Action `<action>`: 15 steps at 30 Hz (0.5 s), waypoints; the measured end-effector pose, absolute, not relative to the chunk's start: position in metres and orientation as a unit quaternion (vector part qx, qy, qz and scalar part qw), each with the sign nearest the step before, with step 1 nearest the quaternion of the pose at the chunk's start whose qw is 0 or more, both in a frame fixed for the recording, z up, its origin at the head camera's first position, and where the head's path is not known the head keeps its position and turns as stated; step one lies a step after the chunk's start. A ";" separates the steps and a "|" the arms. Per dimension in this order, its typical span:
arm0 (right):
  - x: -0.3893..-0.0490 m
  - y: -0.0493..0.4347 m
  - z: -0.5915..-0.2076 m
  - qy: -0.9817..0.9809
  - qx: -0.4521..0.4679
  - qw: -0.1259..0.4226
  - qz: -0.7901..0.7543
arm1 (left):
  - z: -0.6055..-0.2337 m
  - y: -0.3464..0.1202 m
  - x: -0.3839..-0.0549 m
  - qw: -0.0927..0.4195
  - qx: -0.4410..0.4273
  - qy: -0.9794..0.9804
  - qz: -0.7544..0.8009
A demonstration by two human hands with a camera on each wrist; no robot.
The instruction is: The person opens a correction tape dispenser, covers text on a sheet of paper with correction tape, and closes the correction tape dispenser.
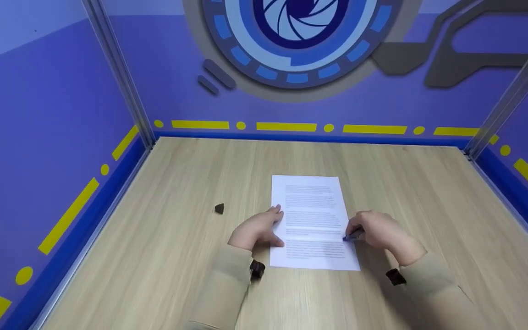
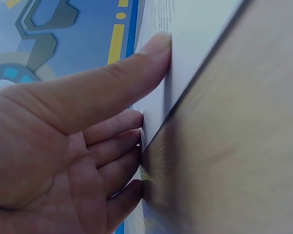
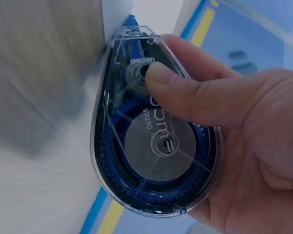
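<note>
A printed sheet of paper [image 1: 312, 220] lies on the wooden table, covered with blocks of small text. My left hand [image 1: 259, 229] rests on its left edge, thumb and fingertips touching the paper and the table beside it; the left wrist view shows the thumb [image 2: 154, 48] pressing the sheet's margin. In my right hand [image 1: 376, 229] is a correction tape dispenser [image 3: 156, 141], clear-cased with blue gears inside, pinched between thumb and fingers. Its blue tip [image 3: 131, 20] meets the paper near the right edge, at the end of a text line in the lower half.
A small dark cap-like piece [image 1: 219, 208] lies on the table [image 1: 190, 174] left of the paper. Blue-purple panels [image 1: 163, 68] with yellow markings stand behind and at both sides. Dark straps show at both wrists, below the beige sleeves [image 1: 227, 279].
</note>
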State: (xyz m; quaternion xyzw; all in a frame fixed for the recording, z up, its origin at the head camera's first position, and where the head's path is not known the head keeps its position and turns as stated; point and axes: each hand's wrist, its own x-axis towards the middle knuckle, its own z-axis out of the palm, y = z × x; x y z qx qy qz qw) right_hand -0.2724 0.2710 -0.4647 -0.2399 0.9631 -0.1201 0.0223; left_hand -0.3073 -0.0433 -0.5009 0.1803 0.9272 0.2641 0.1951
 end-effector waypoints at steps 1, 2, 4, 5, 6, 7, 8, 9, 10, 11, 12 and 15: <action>-0.273 0.273 -0.464 0.962 -0.234 0.028 -0.136 | -0.501 -0.043 -0.307 0.195 0.179 0.927 0.266; -0.274 0.274 -0.462 0.961 -0.228 0.033 -0.154 | -0.501 -0.043 -0.307 0.194 0.177 0.927 0.268; -0.276 0.277 -0.459 0.957 -0.216 0.036 -0.192 | -0.501 -0.043 -0.306 0.193 0.177 0.926 0.271; -0.277 0.278 -0.457 0.954 -0.210 0.036 -0.210 | -0.501 -0.043 -0.306 0.191 0.177 0.926 0.272; -0.277 0.278 -0.456 0.951 -0.207 0.035 -0.227 | -0.500 -0.043 -0.306 0.189 0.178 0.926 0.274; -0.278 0.278 -0.454 0.948 -0.206 0.032 -0.242 | -0.500 -0.043 -0.306 0.189 0.179 0.925 0.276; -0.279 0.277 -0.454 0.945 -0.203 0.030 -0.254 | -0.500 -0.043 -0.305 0.188 0.179 0.925 0.277; -0.279 0.276 -0.453 0.943 -0.201 0.028 -0.263 | -0.500 -0.043 -0.305 0.188 0.178 0.925 0.278; -0.280 0.275 -0.453 0.941 -0.201 0.026 -0.272 | -0.500 -0.043 -0.305 0.188 0.177 0.925 0.280; -0.280 0.274 -0.453 0.939 -0.200 0.023 -0.280 | -0.500 -0.042 -0.305 0.187 0.176 0.925 0.281; -0.281 0.273 -0.454 0.936 -0.200 0.020 -0.289 | -0.500 -0.042 -0.305 0.187 0.174 0.925 0.282; -0.282 0.269 -0.457 0.927 -0.199 0.009 -0.317 | -0.499 -0.041 -0.305 0.185 0.169 0.926 0.281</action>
